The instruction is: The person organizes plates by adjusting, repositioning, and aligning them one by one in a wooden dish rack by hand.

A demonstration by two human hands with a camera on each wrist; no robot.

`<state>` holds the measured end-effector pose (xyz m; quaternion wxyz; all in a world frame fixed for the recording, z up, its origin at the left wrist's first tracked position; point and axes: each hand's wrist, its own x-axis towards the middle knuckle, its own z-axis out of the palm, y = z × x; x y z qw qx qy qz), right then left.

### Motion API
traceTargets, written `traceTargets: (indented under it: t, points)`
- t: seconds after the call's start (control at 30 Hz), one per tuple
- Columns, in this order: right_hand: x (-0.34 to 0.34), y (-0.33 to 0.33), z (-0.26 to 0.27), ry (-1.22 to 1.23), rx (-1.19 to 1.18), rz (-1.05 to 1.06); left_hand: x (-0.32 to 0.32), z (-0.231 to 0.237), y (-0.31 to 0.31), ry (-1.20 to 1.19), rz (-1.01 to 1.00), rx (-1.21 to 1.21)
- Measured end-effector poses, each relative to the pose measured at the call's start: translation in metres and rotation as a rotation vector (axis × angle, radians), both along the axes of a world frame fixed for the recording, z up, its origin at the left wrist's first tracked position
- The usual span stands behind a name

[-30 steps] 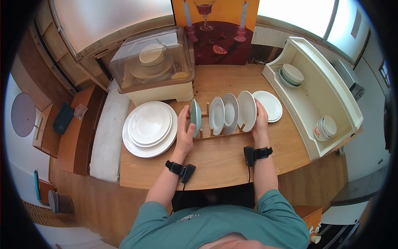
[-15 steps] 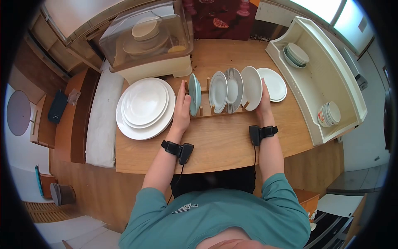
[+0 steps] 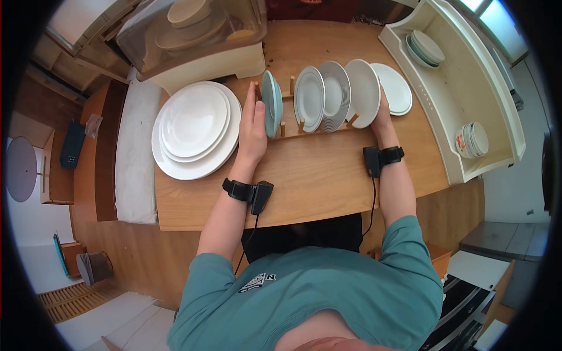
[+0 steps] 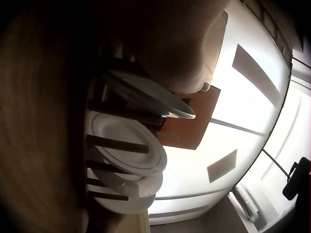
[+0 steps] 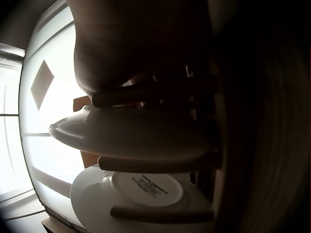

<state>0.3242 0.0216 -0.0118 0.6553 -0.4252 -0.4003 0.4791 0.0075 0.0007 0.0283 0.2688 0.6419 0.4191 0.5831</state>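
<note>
Flanking the wooden peg rack (image 3: pixel 293 135) mid-table, both hands frame its ends. The left hand (image 3: pixel 253 131) lies beside the pale-teal round plates (image 3: pixel 269 105), fingers extended; contact is unclear. The right hand (image 3: pixel 382 117) sits behind the deep white round plate (image 3: pixel 364 93), which conceals its fingers; their grip cannot be determined.

Racked status: pale-teal plates stand at the left end; a grey-white round plate (image 3: pixel 309 98), a ribbed grey-white plate (image 3: pixel 336 93) and the deep white plate stand toward the right end. A gap separates the two groups.

Unracked status: graduated white round plates (image 3: pixel 196 126) lie stacked by the left edge of the wooden table (image 3: pixel 310 181); smaller white plates (image 3: pixel 393 88) lie flat between rack and right edge. Loading appears partial; whether these stacks belong in the rack cannot be determined.
</note>
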Motion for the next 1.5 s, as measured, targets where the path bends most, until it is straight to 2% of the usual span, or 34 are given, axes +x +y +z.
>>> traceTargets:
  t: [0.07, 0.13, 0.27, 0.4, 0.5, 0.6, 0.67, 0.73, 0.77, 0.8, 0.87, 0.9, 0.97, 1.0, 1.13, 1.2, 1.27, 1.3, 1.4, 1.43, 1.5]
  points:
    - [-0.002, -0.004, 0.004, -0.035, -0.003, -0.005, 0.001, 0.0, -0.009, 0.008, 0.008, -0.002]
    - [-0.001, -0.002, 0.004, 0.065, -0.006, 0.065, 0.003, 0.002, -0.004, 0.018, 0.017, -0.001]
    - [0.002, -0.002, 0.004, -0.015, -0.035, 0.033, 0.005, 0.003, -0.005, 0.01, 0.027, 0.018]
    - [-0.001, -0.004, 0.007, -0.021, -0.066, 0.028, 0.003, 0.006, -0.012, 0.007, 0.063, 0.066]
    - [0.002, 0.0, 0.0, 0.035, -0.004, 0.075, -0.006, 0.008, -0.02, 0.011, 0.088, 0.124]
    - [0.005, 0.002, -0.004, -0.016, -0.025, 0.065, -0.003, 0.015, -0.035, 0.013, 0.093, 0.178]
    - [0.001, 0.004, -0.002, -0.009, -0.022, 0.001, 0.002, 0.034, -0.079, -0.037, -0.068, 0.017]
    - [0.005, 0.006, -0.005, -0.039, -0.023, 0.021, 0.01, 0.03, -0.119, 0.015, -0.55, 0.241]
    - [0.007, 0.006, -0.007, -0.066, -0.033, 0.046, 0.021, 0.027, -0.138, 0.118, -0.797, 0.248]
    - [0.008, 0.007, -0.007, -0.067, -0.024, 0.048, 0.033, 0.011, -0.156, 0.128, -1.025, 0.221]
    - [0.008, 0.007, -0.007, -0.028, -0.038, 0.076, 0.053, -0.035, -0.18, 0.477, -1.445, 0.054]
    - [0.007, 0.007, -0.006, -0.027, -0.029, 0.077, 0.063, -0.065, -0.188, 0.484, -1.443, 0.06]
    - [0.006, 0.004, -0.003, -0.081, -0.034, 0.063, 0.077, -0.127, -0.198, 0.667, -1.369, -0.069]
    - [0.005, 0.004, -0.002, -0.084, -0.027, 0.065, 0.08, -0.151, -0.197, 0.897, -1.356, -0.081]
    - [0.007, 0.007, -0.007, -0.108, -0.017, 0.057, 0.098, -0.23, -0.191, 0.967, -1.356, -0.022]
    - [0.01, 0.01, -0.009, -0.122, 0.001, 0.062, 0.117, -0.252, -0.199, 0.985, -1.375, 0.039]
    - [0.011, 0.011, -0.012, -0.136, -0.012, 0.061, 0.13, -0.261, -0.211, 1.155, -1.237, 0.393]
    - [0.01, 0.01, -0.01, -0.139, -0.008, 0.062, 0.138, -0.247, -0.209, 1.243, -1.327, 0.401]
    - [0.008, 0.008, -0.008, -0.122, 0.001, 0.047, 0.149, -0.22, -0.201, 1.266, -1.418, 0.367]
    - [0.007, 0.008, -0.007, -0.123, 0.0, 0.052, 0.152, -0.239, -0.201, 1.269, -1.415, 0.37]
    - [0.007, 0.009, -0.007, -0.125, 0.002, 0.056, 0.158, -0.29, -0.202, 0.906, -1.48, 0.074]
